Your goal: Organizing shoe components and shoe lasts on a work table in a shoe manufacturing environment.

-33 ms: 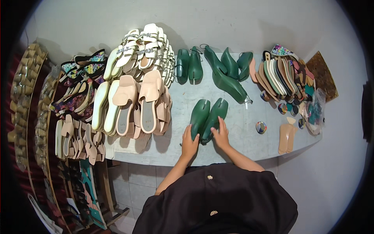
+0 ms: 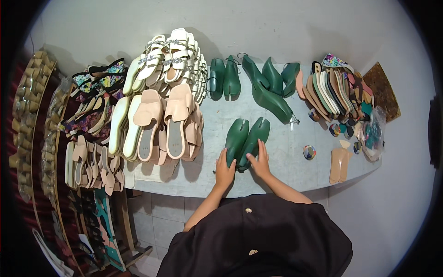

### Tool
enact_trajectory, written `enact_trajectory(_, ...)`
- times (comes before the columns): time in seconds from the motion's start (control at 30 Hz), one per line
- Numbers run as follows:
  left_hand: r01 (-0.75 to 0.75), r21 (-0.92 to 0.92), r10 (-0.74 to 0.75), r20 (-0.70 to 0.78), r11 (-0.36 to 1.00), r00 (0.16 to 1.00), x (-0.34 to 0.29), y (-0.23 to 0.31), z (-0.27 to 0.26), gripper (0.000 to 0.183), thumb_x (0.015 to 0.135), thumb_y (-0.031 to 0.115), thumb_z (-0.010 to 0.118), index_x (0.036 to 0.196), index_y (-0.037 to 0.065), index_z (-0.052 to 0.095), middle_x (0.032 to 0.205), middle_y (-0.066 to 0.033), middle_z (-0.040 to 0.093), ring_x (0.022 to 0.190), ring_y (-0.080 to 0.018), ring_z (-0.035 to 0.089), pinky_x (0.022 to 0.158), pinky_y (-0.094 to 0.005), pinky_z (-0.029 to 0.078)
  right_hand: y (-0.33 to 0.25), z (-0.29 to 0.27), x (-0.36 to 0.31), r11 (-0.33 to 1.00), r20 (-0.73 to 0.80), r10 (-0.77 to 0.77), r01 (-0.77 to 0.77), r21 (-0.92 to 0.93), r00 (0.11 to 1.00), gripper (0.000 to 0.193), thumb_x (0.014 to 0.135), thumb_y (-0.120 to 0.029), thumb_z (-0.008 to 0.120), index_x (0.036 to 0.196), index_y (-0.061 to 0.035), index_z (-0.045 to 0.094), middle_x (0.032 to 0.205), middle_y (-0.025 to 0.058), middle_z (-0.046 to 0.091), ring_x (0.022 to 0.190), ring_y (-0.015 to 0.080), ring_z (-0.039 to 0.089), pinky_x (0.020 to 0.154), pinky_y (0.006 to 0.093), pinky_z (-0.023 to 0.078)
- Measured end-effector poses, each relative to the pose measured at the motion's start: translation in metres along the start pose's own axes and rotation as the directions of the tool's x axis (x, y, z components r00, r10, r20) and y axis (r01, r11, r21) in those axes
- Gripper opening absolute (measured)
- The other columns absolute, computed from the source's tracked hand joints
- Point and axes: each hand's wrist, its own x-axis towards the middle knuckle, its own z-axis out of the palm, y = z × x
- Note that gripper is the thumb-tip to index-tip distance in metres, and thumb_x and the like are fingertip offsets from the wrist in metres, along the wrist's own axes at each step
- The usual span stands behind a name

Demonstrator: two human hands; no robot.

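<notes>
Two dark green shoe lasts (image 2: pixel 245 140) lie side by side on the grey table (image 2: pixel 286 171), toes pointing away from me. My left hand (image 2: pixel 224 171) wraps the heel end of the left last. My right hand (image 2: pixel 260 164) lies over the heel end of the right last, fingers spread along it. Both forearms come in from my dark shirt at the lower edge.
More green lasts (image 2: pixel 224 78) and heeled green lasts (image 2: pixel 270 92) stand at the back. Piles of beige sandals (image 2: pixel 161 124) and white jewelled sandals (image 2: pixel 170 55) fill the left side. At right are stacked insoles (image 2: pixel 330 90), two beige insoles (image 2: pixel 339 164) and a small colourful round piece (image 2: pixel 309 151).
</notes>
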Motion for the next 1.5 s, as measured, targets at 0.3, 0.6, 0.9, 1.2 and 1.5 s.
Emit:
enact_trajectory(0.3, 0.083, -0.018, -0.085, -0.251, 0.996, 0.964, 0.02, 0.0, 0.023, 0.053, 0.087, 0.015, 0.055, 0.131, -0.005, 0.034, 0.123, -0.0283, 0.047, 0.112, -0.0396, 0.049, 0.093, -0.0406, 0.039, -0.022, 0.009, 0.038, 0.991, 0.277, -0.133, 0.136, 0.007, 0.952, 0.108, 0.062, -0.023, 0.072, 0.142, -0.0009, 0.002, 0.142, 0.0346, 0.002, 0.135, 0.0442, 0.006, 0.107, 0.0426, 0.02)
enact_trajectory(0.6, 0.171, -0.102, -0.193, -0.286, 0.98, 0.939, 0.074, -0.004, 0.018, 0.054, 0.086, 0.013, 0.053, 0.131, -0.007, 0.03, 0.128, -0.0289, 0.041, 0.119, -0.0406, 0.042, 0.098, -0.0395, 0.034, -0.01, 0.055, 0.089, 0.973, 0.268, -0.222, 0.195, 0.123, 0.938, 0.097, 0.073, -0.026, 0.063, 0.139, 0.005, 0.001, 0.142, 0.0348, 0.003, 0.134, 0.0451, -0.003, 0.109, 0.0489, 0.002)
enact_trajectory(0.9, 0.156, -0.091, -0.177, -0.307, 0.984, 0.935, 0.099, -0.009, 0.004, 0.053, 0.086, 0.013, 0.054, 0.13, -0.005, 0.033, 0.127, -0.0265, 0.043, 0.117, -0.0389, 0.043, 0.097, -0.0392, 0.034, -0.016, 0.066, 0.119, 0.973, 0.285, -0.215, 0.182, 0.14, 0.934, 0.101, 0.072, -0.027, 0.067, 0.142, -0.002, -0.001, 0.144, 0.0308, 0.0, 0.136, 0.0405, -0.002, 0.108, 0.0508, 0.003)
enact_trajectory(1.2, -0.113, 0.026, 0.115, -0.362, 0.993, 0.925, 0.076, 0.03, -0.008, 0.049, 0.081, 0.008, 0.055, 0.126, -0.003, 0.038, 0.126, -0.0225, 0.041, 0.12, -0.0373, 0.037, 0.102, -0.0433, 0.029, -0.009, -0.065, 0.191, 0.86, -0.391, 0.161, -0.323, -0.395, 0.906, 0.087, 0.067, -0.037, 0.067, 0.138, -0.0081, 0.026, 0.14, 0.0206, 0.029, 0.133, 0.0342, 0.023, 0.099, 0.0676, 0.0)
enact_trajectory(1.5, -0.137, -0.044, 0.112, -0.362, 0.99, 0.925, 0.036, 0.034, 0.002, 0.04, 0.078, 0.004, 0.056, 0.116, -0.002, 0.047, 0.118, -0.0195, 0.047, 0.111, -0.0343, 0.044, 0.097, -0.0408, 0.034, -0.003, -0.115, 0.21, 0.652, 0.027, 0.53, -0.387, -0.652, 0.847, 0.088, 0.043, -0.044, 0.076, 0.119, -0.0068, 0.05, 0.114, 0.0143, 0.058, 0.108, 0.0329, 0.054, 0.096, 0.0534, 0.025)
